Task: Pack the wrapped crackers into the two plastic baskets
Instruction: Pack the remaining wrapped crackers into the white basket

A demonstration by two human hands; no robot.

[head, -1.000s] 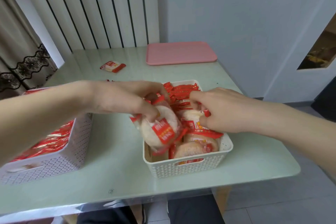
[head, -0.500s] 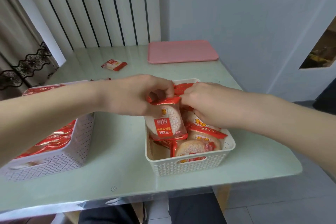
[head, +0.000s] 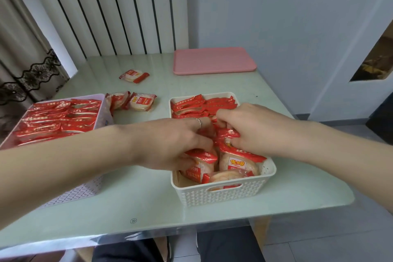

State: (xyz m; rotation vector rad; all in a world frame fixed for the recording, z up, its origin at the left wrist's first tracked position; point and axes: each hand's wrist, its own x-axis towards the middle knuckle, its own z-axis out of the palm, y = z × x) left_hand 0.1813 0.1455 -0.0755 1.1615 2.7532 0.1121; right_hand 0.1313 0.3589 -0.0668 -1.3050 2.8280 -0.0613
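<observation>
Left hand (head: 170,144) and right hand (head: 251,130) gripping upright crackers (head: 238,159) inside white basket (head: 223,193); loose packs (head: 141,102) lying beyond left hand, nearer it.

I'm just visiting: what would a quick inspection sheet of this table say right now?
Surface: pale green table, glossy.
Job's things: white basket partly filled with wrapped crackers; pink basket packed in rows; two loose crackers between the baskets; single cracker farther back.
Clutter: pink tray at the far edge.
Hands: left hand and right hand both grip packets inside the white basket.
Cables: nothing seen.
Surroundings: striped wall panel, curtain, grey wall.
</observation>
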